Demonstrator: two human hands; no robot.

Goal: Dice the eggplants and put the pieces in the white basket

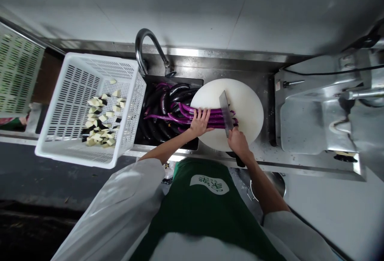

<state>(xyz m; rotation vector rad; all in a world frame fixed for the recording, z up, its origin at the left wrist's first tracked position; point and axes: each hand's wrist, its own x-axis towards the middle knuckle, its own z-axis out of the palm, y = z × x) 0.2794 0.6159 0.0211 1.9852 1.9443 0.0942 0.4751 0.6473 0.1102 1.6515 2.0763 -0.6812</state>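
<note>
Several long purple eggplants [214, 121] lie side by side across a round white cutting board [249, 101], their left ends reaching over the sink. My left hand [200, 123] rests flat on top of them, fingers spread. In my right hand [238, 141] is the handle of a cleaver [225, 111]. Its blade crosses the eggplants near their right ends, and small cut bits show just right of it. Whether the edge is touching the board cannot be seen. Darker eggplants [163, 131] fill the sink to the left of the board.
A white plastic basket [123, 149] holding pale cut chunks [100, 137] stands left of the sink. Behind the sink rises a curved faucet [147, 33]. A metal machine [306, 121] occupies the counter's right side. Below the counter edge sits a metal pot [274, 183].
</note>
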